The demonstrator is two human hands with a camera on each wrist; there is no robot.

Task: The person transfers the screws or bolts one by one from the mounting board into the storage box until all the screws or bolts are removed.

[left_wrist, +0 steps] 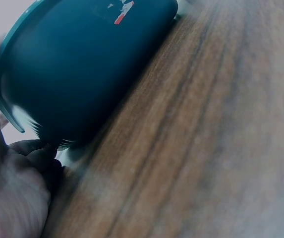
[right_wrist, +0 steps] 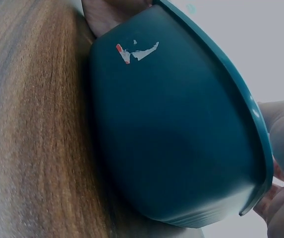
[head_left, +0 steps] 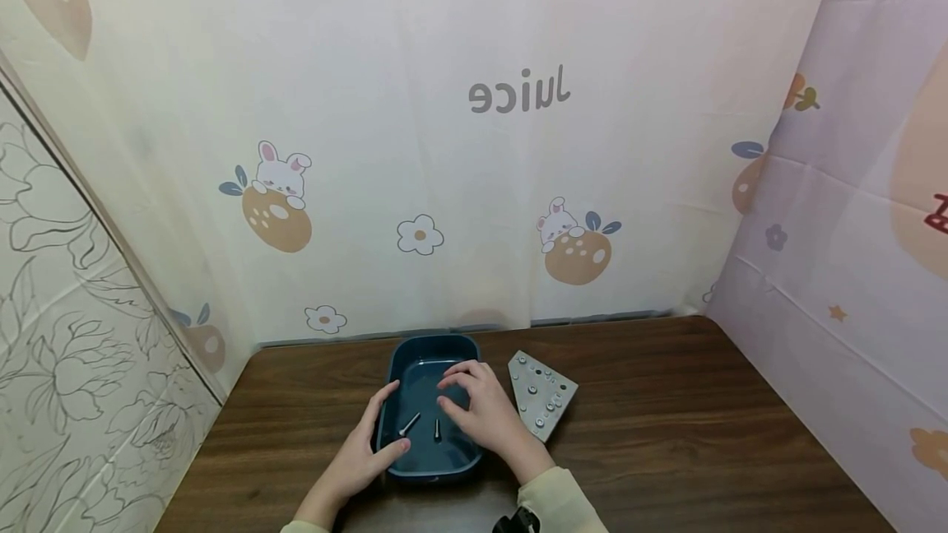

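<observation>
A dark teal tray (head_left: 433, 467) stands on the table with two metal bolts in it, a slanted bolt (head_left: 410, 424) at the left and an upright-looking bolt (head_left: 437, 431) nearer the middle. My left hand (head_left: 360, 448) grips the tray's left side, thumb over the rim and fingers along the outer wall. Over the tray's right half hovers my right hand (head_left: 485, 410), fingers loosely bent and thumb apart, nothing visible between them. In the left wrist view, curled fingers (left_wrist: 30, 153) lie at the tray's end. The right wrist view shows mostly the tray's outer wall (right_wrist: 176, 119).
Right of the tray lies a grey angular plate (head_left: 543, 396) with several bolts set in it, close to my right wrist. The brown wooden table (head_left: 666, 426) ends at a printed curtain (head_left: 422, 130) behind. Torn sticker scraps (right_wrist: 137, 52) cling to the tray's side.
</observation>
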